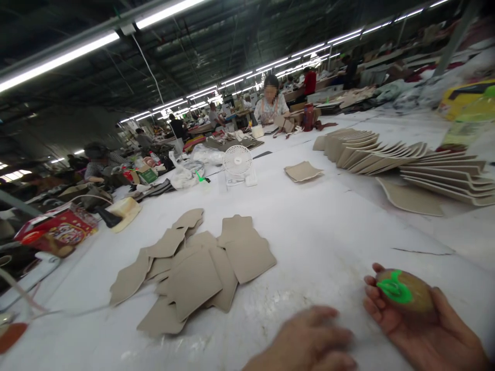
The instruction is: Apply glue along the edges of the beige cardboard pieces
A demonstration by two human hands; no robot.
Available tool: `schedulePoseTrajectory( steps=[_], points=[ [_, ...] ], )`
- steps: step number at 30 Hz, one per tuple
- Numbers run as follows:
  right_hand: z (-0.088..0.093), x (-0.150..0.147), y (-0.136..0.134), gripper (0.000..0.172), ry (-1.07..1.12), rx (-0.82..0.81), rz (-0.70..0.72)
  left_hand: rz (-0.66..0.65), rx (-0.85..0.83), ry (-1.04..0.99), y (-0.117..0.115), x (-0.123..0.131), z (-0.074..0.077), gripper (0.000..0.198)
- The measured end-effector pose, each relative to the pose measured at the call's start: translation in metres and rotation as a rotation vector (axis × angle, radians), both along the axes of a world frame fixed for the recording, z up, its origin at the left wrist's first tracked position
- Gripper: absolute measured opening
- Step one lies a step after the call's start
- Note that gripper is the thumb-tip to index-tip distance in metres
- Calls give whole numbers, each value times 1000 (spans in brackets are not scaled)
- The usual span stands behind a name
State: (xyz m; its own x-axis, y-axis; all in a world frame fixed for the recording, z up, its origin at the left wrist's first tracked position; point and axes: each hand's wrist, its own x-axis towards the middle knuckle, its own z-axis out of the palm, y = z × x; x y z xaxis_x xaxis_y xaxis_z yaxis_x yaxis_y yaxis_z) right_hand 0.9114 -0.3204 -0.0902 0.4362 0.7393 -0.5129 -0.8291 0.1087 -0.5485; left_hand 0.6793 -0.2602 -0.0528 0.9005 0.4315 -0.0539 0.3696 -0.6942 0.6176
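Note:
Lying palm up at the lower right, my right hand (433, 335) is closed round a rounded brownish bottle (419, 296). Its bright green cap (396, 288) points toward the left, and most of its underside is hidden by the palm. My left hand (305, 340), slightly blurred, hovers over or rests on the white table just to the left; which one I cannot tell. Its fingers are bent and a little apart, with nothing visible in them. The nearest pieces to it are a loose pile of flat beige panels (197, 281), overlapping at odd angles.
Fanned beige panels (359, 149) spread along the right side of the white table (309, 232). A small stack (303, 171) lies beside a white fan (237, 162). On the left are a red box (64, 226) and a brush (110, 216). A person (270, 105) sits across the table.

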Motion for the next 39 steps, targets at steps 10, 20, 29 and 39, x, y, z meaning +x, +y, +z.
schedulePoseTrajectory(
  steps=[10, 20, 29, 39],
  points=[
    [14, 1, 5, 37, 229, -17, -81, 605, 669, 561, 94, -48, -1, 41],
    [18, -2, 5, 32, 204, 32, -70, 421, 486, 517, 66, -17, 31, 23],
    [9, 0, 4, 33, 165, 68, -41, 453, 75, 259, 19, -14, 25, 34],
    [12, -1, 4, 35, 156, 40, -47, 383, 175, 610, 26, -43, 30, 67]
  ],
)
